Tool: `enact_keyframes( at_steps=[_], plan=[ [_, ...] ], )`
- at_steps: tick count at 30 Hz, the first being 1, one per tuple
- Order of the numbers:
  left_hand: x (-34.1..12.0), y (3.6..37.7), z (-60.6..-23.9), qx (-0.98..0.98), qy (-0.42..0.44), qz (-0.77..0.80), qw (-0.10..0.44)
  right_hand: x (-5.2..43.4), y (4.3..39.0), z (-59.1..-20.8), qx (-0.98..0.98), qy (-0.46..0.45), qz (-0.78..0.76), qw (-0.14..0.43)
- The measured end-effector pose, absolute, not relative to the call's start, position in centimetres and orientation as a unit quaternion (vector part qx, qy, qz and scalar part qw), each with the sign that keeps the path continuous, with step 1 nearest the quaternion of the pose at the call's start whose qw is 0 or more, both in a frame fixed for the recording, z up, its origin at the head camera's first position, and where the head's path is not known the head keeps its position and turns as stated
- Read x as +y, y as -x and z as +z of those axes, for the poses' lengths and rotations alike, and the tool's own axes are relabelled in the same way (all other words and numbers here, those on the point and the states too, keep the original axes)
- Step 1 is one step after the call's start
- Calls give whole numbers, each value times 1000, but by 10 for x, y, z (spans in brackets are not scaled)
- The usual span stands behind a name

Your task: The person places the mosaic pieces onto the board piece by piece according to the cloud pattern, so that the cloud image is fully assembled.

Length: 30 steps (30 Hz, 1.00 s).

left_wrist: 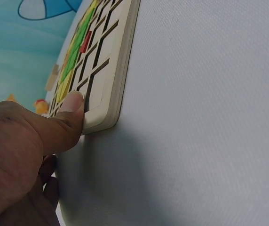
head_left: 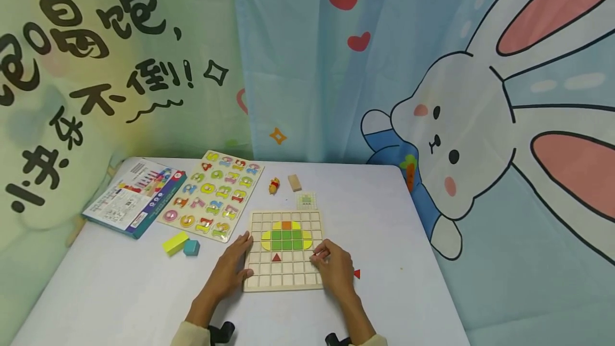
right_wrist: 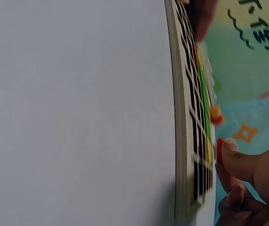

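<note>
A wooden grid board [head_left: 283, 281] lies on the table with green, yellow and orange pieces set in its upper cells. A red triangle [head_left: 276, 257] sits lower on the grid. My left hand [head_left: 231, 266] rests along the board's left edge, its thumb [left_wrist: 71, 113] on the rim near the front corner. At the right side, my right hand [head_left: 336, 268] pinches a small red piece [right_wrist: 219, 150] between thumb and fingers over the board's right edge. Its full shape is hidden by the fingers. Another red triangle [head_left: 357, 274] lies on the table just right of that hand.
Behind the board are a small pattern card [head_left: 306, 201], a tan wooden block [head_left: 294, 182] and a little bear figure [head_left: 274, 186]. Leftward lie a number board [head_left: 211, 194], a boxed set [head_left: 134, 194], a yellow block [head_left: 175, 243] and a teal block [head_left: 191, 248].
</note>
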State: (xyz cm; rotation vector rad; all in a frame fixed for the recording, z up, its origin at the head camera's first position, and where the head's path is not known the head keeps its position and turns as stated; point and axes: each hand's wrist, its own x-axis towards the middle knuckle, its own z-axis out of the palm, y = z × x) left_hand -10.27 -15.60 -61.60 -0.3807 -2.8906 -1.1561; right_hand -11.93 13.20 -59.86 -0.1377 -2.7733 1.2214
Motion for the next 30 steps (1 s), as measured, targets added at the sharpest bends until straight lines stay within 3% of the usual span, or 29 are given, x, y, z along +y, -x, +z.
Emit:
enact_keyframes(
  at_steps=[7,15,30],
  plan=[
    [-156,104,-617,-921,115,-371,-5,88,127,-601,-921,-33,386,39],
    [-155,105,-616,-920,120,-373,-5,73,135,-599,-935,-34,353,30],
    [-156,105,-617,-921,118,-371,-8,65,122,-592,-962,-18,256,96]
  ],
)
